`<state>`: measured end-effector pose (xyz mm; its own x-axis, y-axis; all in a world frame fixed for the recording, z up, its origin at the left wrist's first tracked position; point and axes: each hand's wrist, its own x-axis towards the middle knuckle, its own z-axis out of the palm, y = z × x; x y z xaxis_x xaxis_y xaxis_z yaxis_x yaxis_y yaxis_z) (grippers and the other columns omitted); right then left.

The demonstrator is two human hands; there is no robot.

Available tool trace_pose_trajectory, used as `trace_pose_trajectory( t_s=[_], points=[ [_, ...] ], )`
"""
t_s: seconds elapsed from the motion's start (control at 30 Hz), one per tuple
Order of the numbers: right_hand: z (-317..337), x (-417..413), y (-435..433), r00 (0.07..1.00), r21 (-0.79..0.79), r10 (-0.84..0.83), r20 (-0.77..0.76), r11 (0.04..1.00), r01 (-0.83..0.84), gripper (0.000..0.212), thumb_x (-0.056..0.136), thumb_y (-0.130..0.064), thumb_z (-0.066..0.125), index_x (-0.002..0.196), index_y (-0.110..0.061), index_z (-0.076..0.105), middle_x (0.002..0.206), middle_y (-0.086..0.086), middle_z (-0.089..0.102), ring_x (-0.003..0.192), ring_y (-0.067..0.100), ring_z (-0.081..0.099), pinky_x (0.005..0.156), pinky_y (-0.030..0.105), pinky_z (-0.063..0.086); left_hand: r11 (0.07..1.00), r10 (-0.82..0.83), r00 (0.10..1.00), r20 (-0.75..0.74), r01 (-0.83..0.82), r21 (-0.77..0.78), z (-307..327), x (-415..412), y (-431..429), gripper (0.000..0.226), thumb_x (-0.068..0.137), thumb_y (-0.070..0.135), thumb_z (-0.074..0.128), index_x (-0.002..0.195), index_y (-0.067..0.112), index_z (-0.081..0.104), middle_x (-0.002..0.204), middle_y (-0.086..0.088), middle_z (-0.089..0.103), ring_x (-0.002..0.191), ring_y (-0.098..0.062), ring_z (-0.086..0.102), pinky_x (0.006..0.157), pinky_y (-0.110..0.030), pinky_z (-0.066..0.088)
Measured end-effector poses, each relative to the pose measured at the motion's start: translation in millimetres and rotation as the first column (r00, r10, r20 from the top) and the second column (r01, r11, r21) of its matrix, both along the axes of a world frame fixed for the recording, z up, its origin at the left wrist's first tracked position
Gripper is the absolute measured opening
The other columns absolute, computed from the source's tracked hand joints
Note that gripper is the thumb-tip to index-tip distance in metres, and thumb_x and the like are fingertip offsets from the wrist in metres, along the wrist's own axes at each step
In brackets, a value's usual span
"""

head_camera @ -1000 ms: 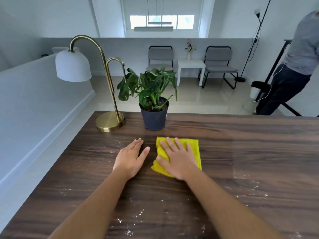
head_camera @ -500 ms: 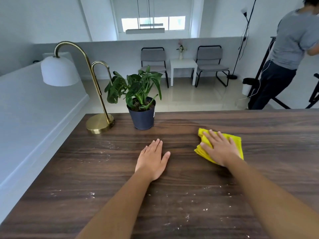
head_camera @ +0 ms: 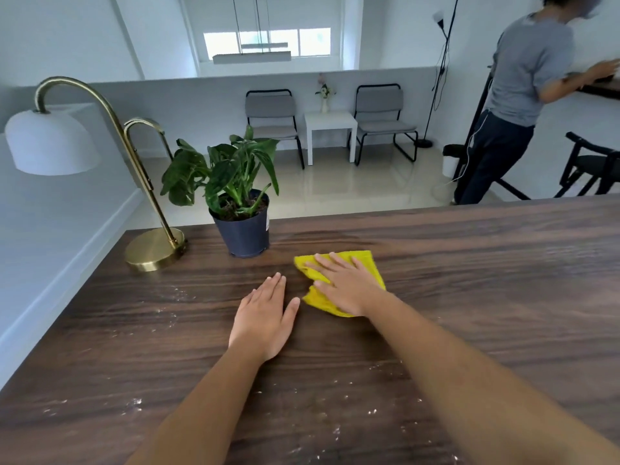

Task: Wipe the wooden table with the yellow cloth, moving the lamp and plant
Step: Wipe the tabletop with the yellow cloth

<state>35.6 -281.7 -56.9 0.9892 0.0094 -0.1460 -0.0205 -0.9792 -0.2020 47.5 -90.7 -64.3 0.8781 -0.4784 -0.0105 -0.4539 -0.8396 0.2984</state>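
The dark wooden table fills the lower view and carries white crumbs and dust near me. My right hand presses flat on the folded yellow cloth, fingers spread, just right of the plant. My left hand lies flat and open on the bare wood beside the cloth, holding nothing. The plant stands in a dark blue pot near the far edge. Left of it stands the brass lamp with a white shade.
A white counter borders the table's left side. Beyond the far edge are two grey chairs and a small white side table. A person in a grey shirt stands at the far right by a black chair.
My right hand slid the cloth out to the right, then back left toward the plant. My left hand stayed flat on the wood. The view tilted up and the person at right turned away.
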Motion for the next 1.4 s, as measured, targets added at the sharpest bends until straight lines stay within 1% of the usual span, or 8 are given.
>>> trace_pose_trajectory(
  t_s=[0.37, 0.47, 0.6, 0.77, 0.97, 1.17, 1.23, 1.4],
  points=[
    [-8, -73, -93, 0.649, 0.021, -0.761, 0.028, 0.649, 0.760, 0.057, 0.097, -0.049, 0.017, 0.151, -0.032, 0.008, 0.162, -0.005, 0.001, 0.149, 0.023, -0.002, 0.118, 0.050, 0.003, 1.000, -0.006, 1.000, 0.006, 0.006, 0.012, -2, 0, 1, 0.062, 0.099, 0.048, 0.020, 0.152, 0.018, 0.013, 0.161, 0.005, 0.010, 0.148, -0.009, 0.006, 0.121, -0.031, 0.007],
    [-6, -63, -37, 0.738, -0.004, -0.675, 0.004, 0.738, 0.675, 0.060, 0.097, -0.050, 0.017, 0.152, -0.030, 0.002, 0.162, -0.001, -0.005, 0.149, 0.026, -0.006, 0.118, 0.052, 0.001, 1.000, -0.009, 1.000, 0.003, 0.009, -0.021, -3, 2, 1, 0.060, 0.099, 0.047, 0.020, 0.152, 0.018, 0.017, 0.161, 0.004, 0.014, 0.148, -0.010, 0.009, 0.121, -0.031, 0.009],
    [-5, -65, 51, 0.974, -0.039, -0.226, 0.022, 0.973, 0.227, 0.058, 0.098, -0.050, 0.018, 0.151, -0.033, 0.000, 0.161, -0.004, -0.008, 0.149, 0.024, -0.009, 0.117, 0.051, -0.004, 0.975, 0.024, 0.997, -0.076, -0.040, -0.217, 2, 1, 2, 0.053, 0.101, 0.039, 0.024, 0.148, 0.016, 0.031, 0.157, 0.001, 0.027, 0.147, -0.011, 0.018, 0.120, -0.029, 0.011],
    [0, -94, 36, 0.975, -0.018, 0.217, 0.035, 0.976, -0.217, 0.053, 0.098, -0.046, 0.023, 0.149, -0.039, 0.010, 0.161, -0.012, 0.005, 0.149, 0.015, -0.001, 0.118, 0.043, -0.004, 0.929, 0.040, 0.983, -0.179, -0.103, -0.357, 7, -2, 3, 0.050, 0.102, 0.036, 0.027, 0.145, 0.014, 0.036, 0.155, -0.001, 0.031, 0.146, -0.011, 0.021, 0.119, -0.026, 0.009],
    [-3, -115, -98, 0.962, -0.087, -0.273, -0.005, 0.958, 0.272, 0.057, 0.097, -0.051, 0.016, 0.150, -0.033, 0.007, 0.161, -0.009, 0.004, 0.149, 0.014, 0.001, 0.119, 0.040, 0.002, 0.986, 0.024, 0.988, -0.151, -0.048, -0.157, 4, 2, 1, 0.058, 0.100, 0.045, 0.028, 0.150, 0.015, 0.025, 0.160, 0.003, 0.018, 0.148, -0.009, 0.010, 0.120, -0.028, 0.005],
    [-7, -131, -79, 0.637, 0.026, -0.770, 0.028, 0.638, 0.770, 0.060, 0.097, -0.049, 0.019, 0.152, -0.029, 0.008, 0.162, -0.004, 0.001, 0.149, 0.026, -0.003, 0.116, 0.055, 0.002, 0.998, 0.029, 0.988, -0.152, -0.038, -0.057, 9, 1, -2, 0.062, 0.099, 0.047, 0.029, 0.151, 0.015, 0.021, 0.161, 0.002, 0.014, 0.148, -0.011, 0.008, 0.119, -0.030, 0.006],
    [-5, -124, -38, 0.638, 0.032, -0.770, -0.013, 0.637, 0.770, 0.064, 0.096, -0.050, 0.018, 0.152, -0.023, 0.002, 0.162, 0.003, -0.003, 0.148, 0.032, -0.006, 0.115, 0.060, -0.001, 0.995, 0.045, 0.974, -0.222, -0.063, -0.073, 15, 1, -3, 0.062, 0.098, 0.049, 0.030, 0.150, 0.015, 0.024, 0.160, 0.003, 0.016, 0.148, -0.012, 0.011, 0.119, -0.032, 0.009],
    [-4, -129, 73, 0.955, 0.020, -0.298, 0.006, 0.954, 0.298, 0.063, 0.096, -0.051, 0.016, 0.152, -0.026, -0.001, 0.161, 0.003, -0.007, 0.148, 0.031, -0.009, 0.114, 0.059, -0.008, 0.971, 0.051, 0.958, -0.283, -0.114, -0.211, 30, -12, -5, 0.050, 0.100, 0.040, 0.032, 0.136, 0.009, 0.049, 0.146, -0.008, 0.043, 0.138, -0.020, 0.034, 0.113, -0.031, 0.020]
  ],
)
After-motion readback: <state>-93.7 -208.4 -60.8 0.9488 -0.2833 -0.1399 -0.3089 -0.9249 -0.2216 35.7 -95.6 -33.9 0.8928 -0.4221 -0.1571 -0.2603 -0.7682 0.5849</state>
